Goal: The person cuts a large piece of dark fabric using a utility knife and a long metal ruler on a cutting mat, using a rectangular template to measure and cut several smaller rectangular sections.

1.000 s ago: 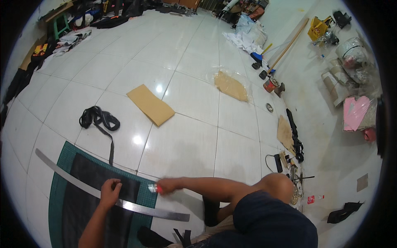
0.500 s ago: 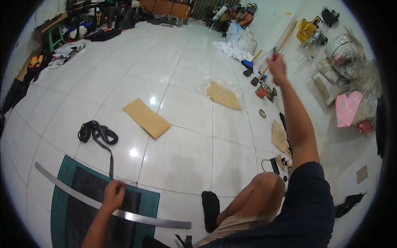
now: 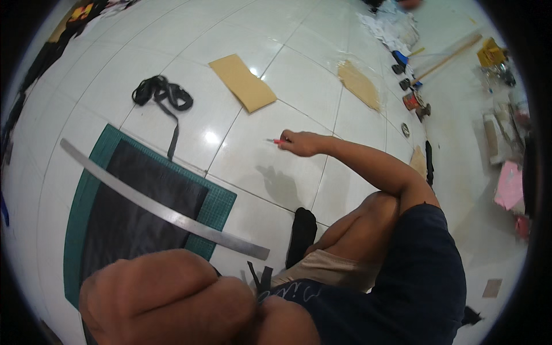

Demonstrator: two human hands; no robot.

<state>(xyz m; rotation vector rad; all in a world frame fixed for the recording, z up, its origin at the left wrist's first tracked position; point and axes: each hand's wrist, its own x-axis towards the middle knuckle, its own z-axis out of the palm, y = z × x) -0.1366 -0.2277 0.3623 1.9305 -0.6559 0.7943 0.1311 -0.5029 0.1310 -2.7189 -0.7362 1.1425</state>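
Note:
My right hand (image 3: 302, 144), at the end of an outstretched arm, is closed round a slim red pen-like tool (image 3: 280, 141) with a thin pale tip, above the tiled floor. My left hand (image 3: 167, 293) looms large and close at the bottom, its fingers curled in; whatever they may hold is hidden. Beyond it, a black sheet (image 3: 138, 198) lies on a green cutting mat (image 3: 221, 201). A long steel ruler (image 3: 167, 214) crosses both slantwise, its right end past the mat. No hand touches the ruler.
A coiled black strap (image 3: 164, 95) trails its end to the mat's far edge. Folded tan paper (image 3: 244, 83) and a tan piece in clear plastic (image 3: 359, 86) lie farther off. Tools, a wooden stick (image 3: 448, 58) and bundles line the right wall. My foot in a black sock (image 3: 301, 236) is beside the ruler's end.
My right hand has come from the right wall side to over the middle floor with the red tool. My left hand has left the mat and risen close. The view has tilted down.

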